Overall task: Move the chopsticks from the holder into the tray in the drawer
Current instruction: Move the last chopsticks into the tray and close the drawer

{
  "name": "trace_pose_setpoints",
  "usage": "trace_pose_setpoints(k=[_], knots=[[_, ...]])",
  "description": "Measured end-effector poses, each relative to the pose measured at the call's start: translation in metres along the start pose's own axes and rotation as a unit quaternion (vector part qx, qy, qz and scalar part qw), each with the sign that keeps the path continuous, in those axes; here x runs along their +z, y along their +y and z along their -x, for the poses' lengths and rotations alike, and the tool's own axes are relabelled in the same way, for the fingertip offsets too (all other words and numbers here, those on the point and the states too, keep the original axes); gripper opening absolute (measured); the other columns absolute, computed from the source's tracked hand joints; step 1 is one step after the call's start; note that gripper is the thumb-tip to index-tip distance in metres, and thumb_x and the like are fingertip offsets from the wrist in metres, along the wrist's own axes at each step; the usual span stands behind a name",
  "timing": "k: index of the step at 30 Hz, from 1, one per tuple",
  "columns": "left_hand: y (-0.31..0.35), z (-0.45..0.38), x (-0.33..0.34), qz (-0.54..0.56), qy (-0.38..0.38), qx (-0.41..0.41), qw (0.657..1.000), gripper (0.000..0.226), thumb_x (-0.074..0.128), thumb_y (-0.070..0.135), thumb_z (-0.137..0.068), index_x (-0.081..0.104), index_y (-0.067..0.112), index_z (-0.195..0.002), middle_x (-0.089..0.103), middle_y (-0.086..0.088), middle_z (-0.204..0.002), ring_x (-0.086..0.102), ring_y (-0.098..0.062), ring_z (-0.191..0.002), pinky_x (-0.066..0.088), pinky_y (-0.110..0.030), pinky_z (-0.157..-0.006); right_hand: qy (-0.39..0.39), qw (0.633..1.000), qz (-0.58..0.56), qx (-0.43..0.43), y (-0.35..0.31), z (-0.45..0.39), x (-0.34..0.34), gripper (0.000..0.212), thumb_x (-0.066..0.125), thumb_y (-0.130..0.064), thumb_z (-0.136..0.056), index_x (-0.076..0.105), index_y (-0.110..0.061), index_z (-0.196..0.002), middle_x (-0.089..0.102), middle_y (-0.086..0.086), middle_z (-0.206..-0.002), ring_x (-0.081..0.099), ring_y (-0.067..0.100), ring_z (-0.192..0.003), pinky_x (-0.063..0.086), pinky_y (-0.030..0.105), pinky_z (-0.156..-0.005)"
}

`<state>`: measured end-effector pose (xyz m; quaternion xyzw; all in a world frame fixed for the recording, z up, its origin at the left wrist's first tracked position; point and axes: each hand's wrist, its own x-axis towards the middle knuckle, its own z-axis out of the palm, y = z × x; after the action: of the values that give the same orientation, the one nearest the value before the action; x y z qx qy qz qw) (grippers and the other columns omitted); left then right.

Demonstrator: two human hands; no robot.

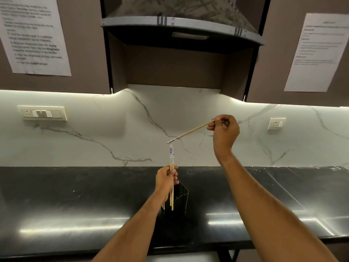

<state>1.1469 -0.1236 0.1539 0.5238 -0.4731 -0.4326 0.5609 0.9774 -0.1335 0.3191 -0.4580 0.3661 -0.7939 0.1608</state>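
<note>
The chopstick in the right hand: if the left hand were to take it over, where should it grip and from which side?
Probably the bare wooden mid-shaft of the chopstick, from below. The right hand pinches its plain end; the patterned tip slopes down-left, near the left hand.

glossy black countertop (75, 205), dark holder (181, 203) on it
</note>
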Motion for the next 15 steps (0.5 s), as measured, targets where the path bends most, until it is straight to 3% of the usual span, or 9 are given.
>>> trace_pose_setpoints(k=[3, 7, 11, 15], knots=[[0.022, -0.009, 0.012, 0.128, 0.029, -0.044, 0.990, 0.020, 0.049, 0.004, -0.104, 0.068, 0.006, -0.110, 0.065, -0.014, -0.091, 0.066, -0.022, -0.081, 0.064, -0.036, -0.077, -0.035, 0.999, -0.013, 0.039, 0.012, 0.014, -0.009, 0.007, 0.067, -0.002, -0.094, 0.068, 0.003, -0.098, 0.073, 0.017, -0.085, 0.075, 0.028, -0.073, 0.064, 0.037, -0.072], [0.057, -0.025, 0.029, 0.297, 0.045, -0.080, 0.950, 0.019, 0.045, 0.003, -0.106, 0.061, -0.005, -0.112, 0.070, -0.021, -0.095, 0.073, -0.033, -0.087, 0.062, -0.047, -0.087, -0.059, 0.989, -0.030, 0.133, 0.039, 0.039, -0.020, 0.008, 0.071, 0.005, -0.088, 0.072, -0.001, -0.094, 0.075, 0.016, -0.085, 0.076, 0.029, -0.079, 0.064, 0.038, -0.076], [0.071, -0.038, 0.041, 0.345, 0.055, -0.085, 0.933, 0.024, 0.041, 0.003, -0.108, 0.058, -0.011, -0.117, 0.070, -0.028, -0.101, 0.073, -0.039, -0.092, 0.059, -0.049, -0.090, -0.093, 0.975, -0.001, 0.204, 0.063, 0.063, -0.031, 0.013, 0.069, 0.008, -0.088, 0.071, -0.002, -0.095, 0.074, 0.016, -0.091, 0.077, 0.023, -0.080, 0.064, 0.035, -0.077], [0.074, -0.042, 0.048, 0.366, 0.064, -0.085, 0.925, 0.024, 0.046, 0.005, -0.106, 0.062, -0.010, -0.116, 0.074, -0.027, -0.103, 0.075, -0.037, -0.093, 0.062, -0.046, -0.086, -0.169, 0.962, 0.103, 0.187, 0.088, 0.078, -0.039, 0.016, 0.074, 0.001, -0.085, 0.073, -0.012, -0.094, 0.075, 0.004, -0.087, 0.076, 0.016, -0.079, 0.064, 0.037, -0.077]])
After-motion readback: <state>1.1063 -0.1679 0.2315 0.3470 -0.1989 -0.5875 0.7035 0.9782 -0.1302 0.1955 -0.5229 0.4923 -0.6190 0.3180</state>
